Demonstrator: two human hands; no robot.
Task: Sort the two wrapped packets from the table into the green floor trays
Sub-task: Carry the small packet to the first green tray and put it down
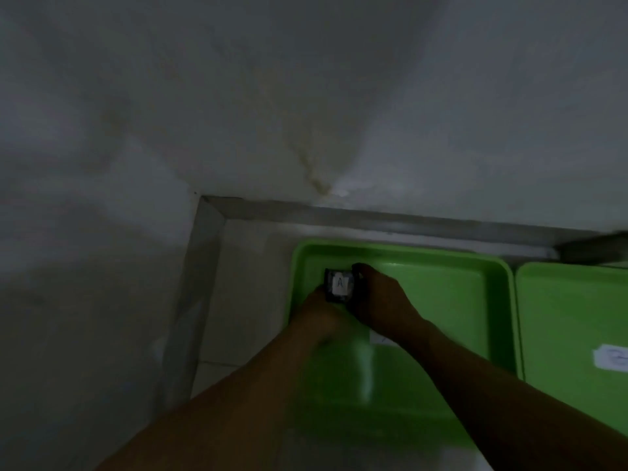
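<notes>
So we've got the small dark wrapped packet with a white label marked "A" point(339, 283) pinched between both hands, right over the far-left corner of the bright green plastic floor tray point(441, 294). Our left hand point(319, 314) grips its near-left edge, our right hand point(380, 300) clamps the right side. A second green tray point(571, 317) sits just beside it on the right, with a white paper label point(611, 356) in it. Pale wall point(306, 96) behind; it's all pretty dim.
</notes>
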